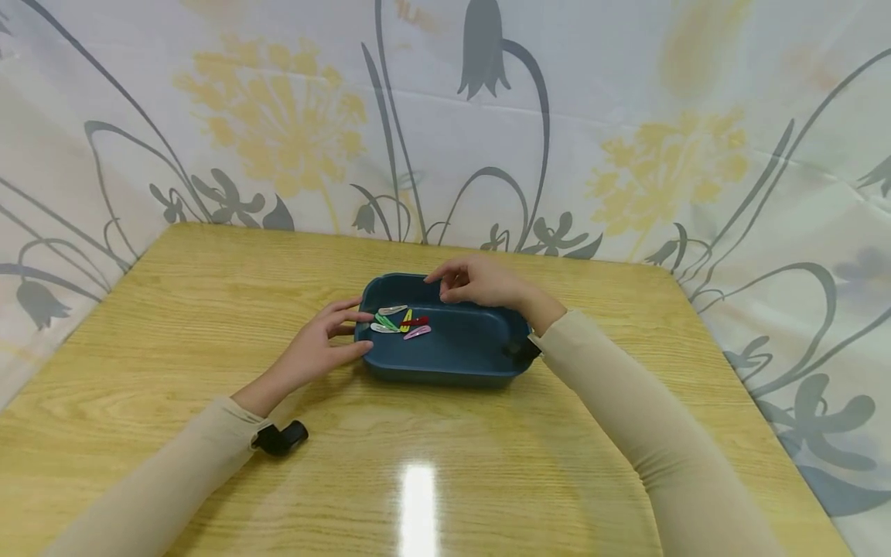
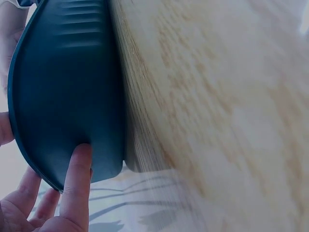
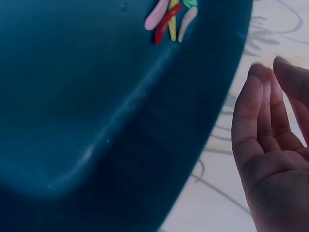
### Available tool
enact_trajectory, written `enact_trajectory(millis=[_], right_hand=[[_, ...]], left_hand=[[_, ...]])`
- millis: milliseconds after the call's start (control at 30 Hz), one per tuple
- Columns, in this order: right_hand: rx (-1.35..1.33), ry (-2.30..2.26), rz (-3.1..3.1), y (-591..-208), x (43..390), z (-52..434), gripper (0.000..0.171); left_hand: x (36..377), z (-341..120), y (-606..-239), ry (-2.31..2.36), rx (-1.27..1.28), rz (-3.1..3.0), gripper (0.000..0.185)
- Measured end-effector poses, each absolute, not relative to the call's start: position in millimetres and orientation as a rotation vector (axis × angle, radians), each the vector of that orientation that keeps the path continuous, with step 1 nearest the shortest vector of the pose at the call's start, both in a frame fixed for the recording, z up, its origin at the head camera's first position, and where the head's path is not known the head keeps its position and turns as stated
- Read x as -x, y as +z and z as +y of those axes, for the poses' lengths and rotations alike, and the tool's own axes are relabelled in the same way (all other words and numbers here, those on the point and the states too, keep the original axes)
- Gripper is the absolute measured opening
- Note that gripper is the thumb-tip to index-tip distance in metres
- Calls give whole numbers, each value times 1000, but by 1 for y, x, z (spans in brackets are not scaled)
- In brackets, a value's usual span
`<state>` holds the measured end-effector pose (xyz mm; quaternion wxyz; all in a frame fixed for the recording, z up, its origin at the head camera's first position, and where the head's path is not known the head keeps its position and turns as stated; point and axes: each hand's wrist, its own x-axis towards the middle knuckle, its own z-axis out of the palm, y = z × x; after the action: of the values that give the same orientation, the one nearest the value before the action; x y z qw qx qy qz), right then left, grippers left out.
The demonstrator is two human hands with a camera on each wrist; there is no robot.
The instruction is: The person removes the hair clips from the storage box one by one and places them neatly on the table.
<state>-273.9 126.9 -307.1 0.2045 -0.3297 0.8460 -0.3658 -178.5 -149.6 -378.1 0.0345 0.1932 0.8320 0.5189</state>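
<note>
Resting on the wooden table (image 1: 209, 325) between both hands: a dark teal tray (image 1: 459, 352), with coloured hair clips (image 1: 402, 321) clustered at its left end. Touching the tray's left wall with relaxed, straight fingers (image 2: 77, 186): the left hand (image 1: 316, 348), gripping nothing. Hovering over the far rim, just beyond the clips: the right hand (image 1: 480, 282), fingers loosely bent, empty, clear of the tray in the wrist view. Risking, by judgement, a sliding tray on the glossy tabletop under uneven one-sided pushing, and clips scattering or jumping the low rim on any tilting.
</note>
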Motion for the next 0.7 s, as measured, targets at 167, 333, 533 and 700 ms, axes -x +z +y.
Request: enact_trajectory(millis=[167,333,533,700], right_hand=[[967,-965,2318,-316,275,119,31],[1024,-932,2272,-325,278,114,27],[1105,-836,2262,-335,281,109,27],[1115,-761,2239,-341,283,104,27]], left_hand=[[178,-149,-377,1592,-589,2562,42],[178,-149,-377,1597,-597,2559,42],[178,-149,-378,1608,-605,2552,42],[179,-149,-378,1611,-605,2550,42]])
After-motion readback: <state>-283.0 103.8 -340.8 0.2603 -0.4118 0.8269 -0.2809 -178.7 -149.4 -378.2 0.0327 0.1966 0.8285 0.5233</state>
